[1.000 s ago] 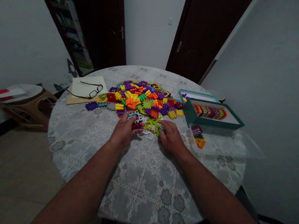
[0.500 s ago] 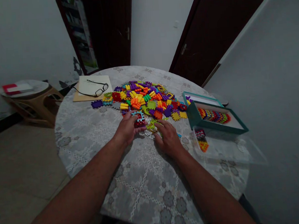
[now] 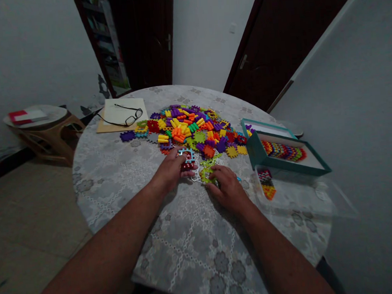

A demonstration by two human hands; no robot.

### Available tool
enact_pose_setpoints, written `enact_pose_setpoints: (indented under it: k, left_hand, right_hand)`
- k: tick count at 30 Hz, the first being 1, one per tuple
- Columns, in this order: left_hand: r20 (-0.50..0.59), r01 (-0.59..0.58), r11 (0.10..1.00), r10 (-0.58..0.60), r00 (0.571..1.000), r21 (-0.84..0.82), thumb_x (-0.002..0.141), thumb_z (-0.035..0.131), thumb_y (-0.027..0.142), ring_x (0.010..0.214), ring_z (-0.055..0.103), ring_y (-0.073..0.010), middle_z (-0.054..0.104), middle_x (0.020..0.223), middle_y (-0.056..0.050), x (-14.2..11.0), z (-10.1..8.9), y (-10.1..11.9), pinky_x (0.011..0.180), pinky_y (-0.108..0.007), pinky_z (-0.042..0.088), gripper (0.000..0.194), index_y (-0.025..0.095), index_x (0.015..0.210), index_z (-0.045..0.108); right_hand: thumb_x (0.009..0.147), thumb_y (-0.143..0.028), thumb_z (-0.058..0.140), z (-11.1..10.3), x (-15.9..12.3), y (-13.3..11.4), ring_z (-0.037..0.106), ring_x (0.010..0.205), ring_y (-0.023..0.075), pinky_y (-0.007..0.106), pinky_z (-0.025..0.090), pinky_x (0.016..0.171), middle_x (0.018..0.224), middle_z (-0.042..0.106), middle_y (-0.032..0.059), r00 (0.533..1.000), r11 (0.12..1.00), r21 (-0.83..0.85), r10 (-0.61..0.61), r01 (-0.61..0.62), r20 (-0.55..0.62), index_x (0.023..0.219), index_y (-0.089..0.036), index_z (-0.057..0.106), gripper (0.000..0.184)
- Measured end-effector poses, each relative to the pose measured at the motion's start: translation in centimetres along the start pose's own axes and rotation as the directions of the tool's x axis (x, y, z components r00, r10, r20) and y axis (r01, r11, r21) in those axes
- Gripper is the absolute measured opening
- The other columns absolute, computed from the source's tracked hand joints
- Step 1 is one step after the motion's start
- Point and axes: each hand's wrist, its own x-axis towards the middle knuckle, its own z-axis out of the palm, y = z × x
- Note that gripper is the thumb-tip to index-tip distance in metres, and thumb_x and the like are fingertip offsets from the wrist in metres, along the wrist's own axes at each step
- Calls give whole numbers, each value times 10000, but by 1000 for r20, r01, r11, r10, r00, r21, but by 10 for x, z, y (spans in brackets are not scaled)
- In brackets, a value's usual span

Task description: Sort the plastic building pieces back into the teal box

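My left hand (image 3: 169, 170) is closed around light blue toothed building pieces (image 3: 187, 154), with dark red pieces (image 3: 188, 165) below them in the same grip. To its right, my right hand (image 3: 228, 186) has its thumb and fingers on a yellow-green toothed piece (image 3: 206, 175), low over the table. White openwork pieces (image 3: 196, 177) lie under and between the hands. Just beyond the hands spreads a large heap of colourful plastic building pieces (image 3: 184, 129), both flat toothed squares and tube-shaped ones.
A teal box (image 3: 287, 172) with rows of colourful pieces stands on the right. In front of it, a clear plastic container (image 3: 297, 205) holds several pieces. Glasses (image 3: 130, 120) rest on papers (image 3: 108, 109) at the back left. A stool (image 3: 44, 142) stands beyond the round table (image 3: 176, 251).
Fingers of my right hand have drawn in on the yellow-green piece, which now shows more toward me. My left hand keeps its grip. The whole view has shifted slightly.
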Motion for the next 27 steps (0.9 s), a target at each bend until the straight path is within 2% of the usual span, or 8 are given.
enact_pose_setpoints:
  k: [5, 9, 11, 15, 19, 24, 26, 27]
  left_hand:
    - [28, 45, 988, -49, 998, 149, 1037, 650, 264, 687, 779, -193, 754, 1044, -79, -7, 6, -2, 498, -240, 561, 410, 282, 1440, 580]
    - [126, 25, 978, -52, 991, 205, 1052, 667, 305, 650, 744, -188, 742, 858, -54, -12, 6, -4, 477, -211, 502, 425, 275, 1469, 584]
    - [177, 22, 974, -63, 982, 224, 1054, 672, 329, 633, 728, -183, 739, 826, -45, -13, 5, -7, 475, -208, 492, 434, 278, 1477, 586]
    - [257, 16, 962, -90, 962, 274, 1054, 673, 379, 610, 710, -164, 756, 886, -59, -15, 4, -12, 447, -201, 456, 381, 270, 1418, 638]
    - [344, 4, 957, -109, 933, 291, 1058, 665, 445, 643, 732, -167, 754, 1033, -89, -19, 4, -13, 438, -216, 456, 405, 256, 1416, 652]
    - [450, -61, 916, -135, 883, 395, 998, 751, 343, 635, 694, -178, 733, 867, -52, -23, 3, -10, 475, -225, 482, 470, 247, 1447, 651]
    - [421, -63, 918, -119, 899, 392, 997, 731, 312, 632, 681, -180, 709, 816, -31, -21, 2, -9, 476, -224, 484, 478, 260, 1463, 640]
    - [386, -53, 929, -100, 917, 367, 996, 721, 301, 635, 679, -178, 708, 825, -30, -19, 2, -8, 473, -221, 480, 478, 268, 1465, 635]
  right_hand:
    - [1045, -331, 676, -14, 5, -6, 698, 1287, 319, 530, 548, 1129, 1340, 755, 154, 990, 980, 196, 64, -38, -127, 1101, -257, 717, 101]
    - [1135, -443, 526, -20, 4, -10, 776, 940, 250, 393, 617, 852, 1062, 815, 67, 954, 893, 387, 286, -231, -88, 1152, -270, 718, 259]
    - [1128, -485, 531, -19, 4, -11, 748, 813, 229, 349, 589, 755, 913, 791, 39, 947, 867, 419, 317, -268, -50, 1117, -255, 741, 312]
    - [1069, -478, 607, -9, 5, -12, 741, 864, 239, 351, 585, 782, 894, 785, 42, 957, 868, 434, 288, -242, -42, 1070, -244, 792, 298]
    - [1009, -478, 695, 0, 7, -16, 751, 913, 241, 370, 611, 828, 1009, 816, 55, 935, 797, 531, 354, -288, -24, 1074, -244, 808, 268]
    - [956, -529, 771, 5, 7, -17, 723, 749, 213, 339, 608, 668, 929, 796, 41, 877, 648, 657, 480, -385, 41, 1092, -238, 778, 321]
    - [985, -518, 734, 4, 7, -13, 718, 719, 209, 345, 612, 664, 886, 776, 26, 874, 649, 655, 485, -386, 35, 1157, -247, 753, 321]
    - [1012, -495, 700, 3, 7, -11, 729, 754, 216, 360, 624, 699, 910, 776, 32, 885, 691, 628, 465, -358, -7, 1190, -251, 742, 305]
